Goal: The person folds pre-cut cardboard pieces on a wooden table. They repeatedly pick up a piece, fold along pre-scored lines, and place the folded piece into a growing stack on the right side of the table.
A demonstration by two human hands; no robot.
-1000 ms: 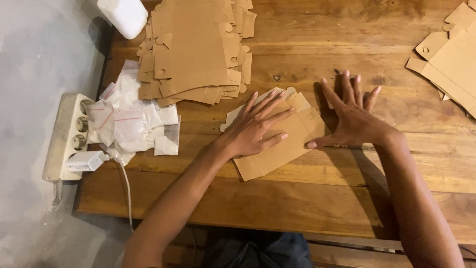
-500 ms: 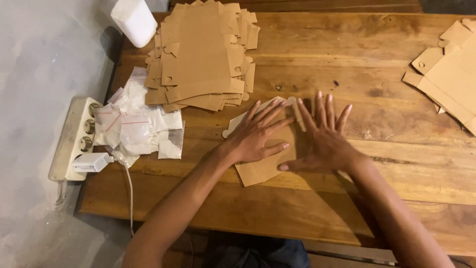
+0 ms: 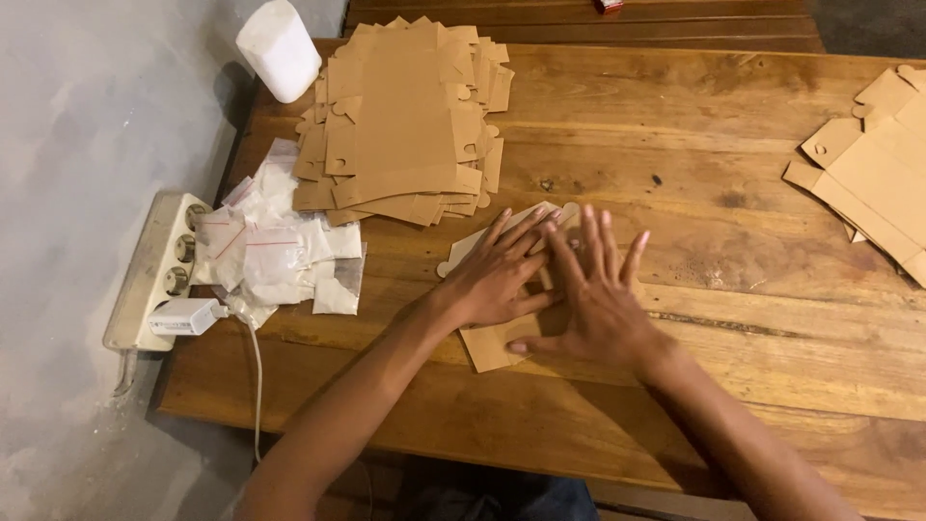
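A flat brown cardboard cut-out lies on the wooden table in front of me. My left hand presses flat on its left part with the fingers spread. My right hand lies flat over its right part, fingers spread, with its fingertips beside those of the left hand. Both hands cover most of the cut-out; only its near corner and far tabs show. Neither hand grips anything.
A stack of similar cardboard cut-outs lies at the back left, and another stack at the right edge. Several small clear bags of white powder sit left. A white container, a power strip and a charger are at the table's left edge.
My right hand has slid left across the cardboard, from beside it on the table to over it and close to my left hand. The left hand has stayed in place.
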